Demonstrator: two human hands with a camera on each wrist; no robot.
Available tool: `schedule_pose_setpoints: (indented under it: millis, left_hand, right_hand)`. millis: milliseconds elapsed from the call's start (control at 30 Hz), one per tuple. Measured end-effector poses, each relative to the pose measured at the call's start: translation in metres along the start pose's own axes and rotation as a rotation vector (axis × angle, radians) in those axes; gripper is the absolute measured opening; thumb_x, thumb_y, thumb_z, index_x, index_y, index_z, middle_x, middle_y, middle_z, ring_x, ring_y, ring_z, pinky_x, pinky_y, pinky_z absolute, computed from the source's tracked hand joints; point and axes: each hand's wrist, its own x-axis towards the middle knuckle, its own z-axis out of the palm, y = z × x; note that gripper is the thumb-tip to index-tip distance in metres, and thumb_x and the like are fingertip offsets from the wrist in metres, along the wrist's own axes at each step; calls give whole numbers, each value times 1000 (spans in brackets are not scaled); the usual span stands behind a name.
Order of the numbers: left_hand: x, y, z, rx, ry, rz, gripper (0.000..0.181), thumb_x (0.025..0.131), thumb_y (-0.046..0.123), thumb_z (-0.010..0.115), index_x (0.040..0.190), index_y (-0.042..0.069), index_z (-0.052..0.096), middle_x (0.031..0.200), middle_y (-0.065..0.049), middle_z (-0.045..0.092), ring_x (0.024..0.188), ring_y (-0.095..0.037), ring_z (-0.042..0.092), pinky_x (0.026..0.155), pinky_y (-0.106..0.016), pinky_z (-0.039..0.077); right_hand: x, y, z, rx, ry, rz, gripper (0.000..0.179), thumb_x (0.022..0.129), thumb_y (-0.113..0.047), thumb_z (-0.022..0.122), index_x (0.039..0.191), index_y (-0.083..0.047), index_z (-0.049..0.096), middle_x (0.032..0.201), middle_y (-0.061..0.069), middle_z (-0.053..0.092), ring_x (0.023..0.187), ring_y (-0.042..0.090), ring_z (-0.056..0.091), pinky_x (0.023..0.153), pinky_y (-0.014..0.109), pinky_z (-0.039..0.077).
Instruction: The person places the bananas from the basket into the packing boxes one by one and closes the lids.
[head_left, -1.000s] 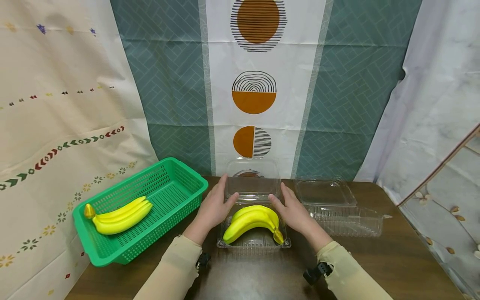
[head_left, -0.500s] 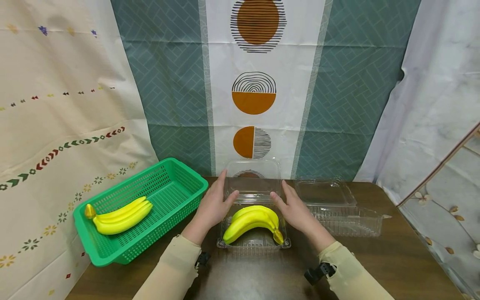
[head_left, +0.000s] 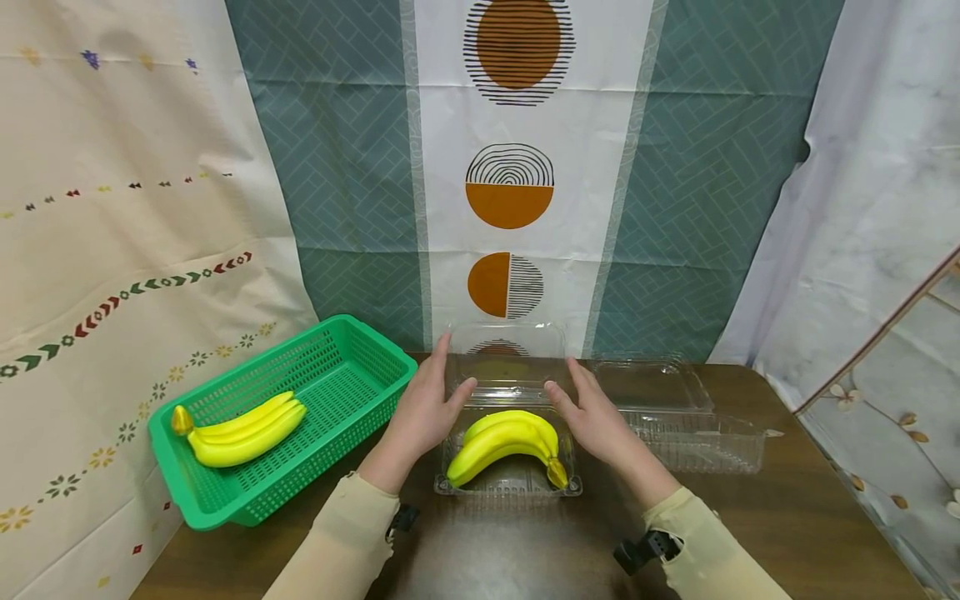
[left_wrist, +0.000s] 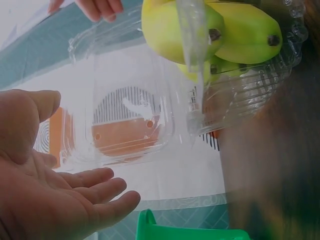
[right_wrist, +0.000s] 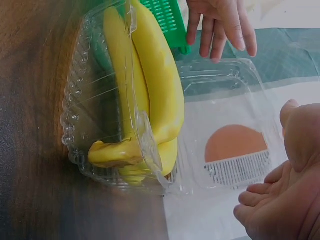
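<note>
A clear plastic clamshell box (head_left: 510, 487) stands on the table with its lid (head_left: 506, 367) raised at the back. In its base lies a bunch of yellow bananas (head_left: 510, 437), the brown stem end at the right; the right wrist view shows these bananas (right_wrist: 160, 80) closer. My left hand (head_left: 423, 408) is at the left side of the lid, fingers spread and holding nothing. On the other side my right hand (head_left: 596, 421) mirrors it, palm turned inward. In both wrist views a gap shows between the fingers and the lid.
To the left a green plastic basket (head_left: 352, 367) holds another banana bunch (head_left: 243, 433). At the right stands a second clear clamshell box (head_left: 697, 442), its lid (head_left: 652, 387) folded back. Patterned cloths hang behind the brown table (head_left: 517, 550).
Both hands have drifted slightly outward, away from the lid's sides. The lid leans back a little lower than before. Bananas, basket and second box stay in place.
</note>
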Motion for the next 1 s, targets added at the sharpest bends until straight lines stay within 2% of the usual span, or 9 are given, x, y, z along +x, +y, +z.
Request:
schedule_pose_setpoints:
  millis: [400,600,833,1000]
  left_hand:
    - [-13,7,-10,3,9,12,95,111,40,70,179,18,8,176,-21,34,159,-46,37,123,-68,36]
    - [-18,5,-14,1,-4,13,95,111,39,70,180,20,7,177,-20,33,160,-45,37,124,-67,34]
    - [-25,5,-18,-11,7,21,95,110,37,72,179,20,9,176,-16,38,155,-41,46,121,-69,39]
    - [-31,6,-18,2,6,20,97,109,40,72,180,23,8,170,-19,45,152,-42,50,118,-68,42]
  right_hand:
    - [-10,-3,-3,17,1,-2,99,111,-73,40,179,-12,2,183,23,5,164,51,18,126,74,20]
    - [-18,-4,-3,14,15,-17,95,113,-68,42,178,-11,2,183,20,8,164,49,20,126,72,21]
    - [-26,-3,-5,21,42,-53,94,114,-65,45,178,-9,6,182,16,19,165,45,23,127,70,21]
    - [-32,-3,-6,28,42,-63,92,114,-64,46,179,-11,7,181,15,23,164,43,26,127,72,21]
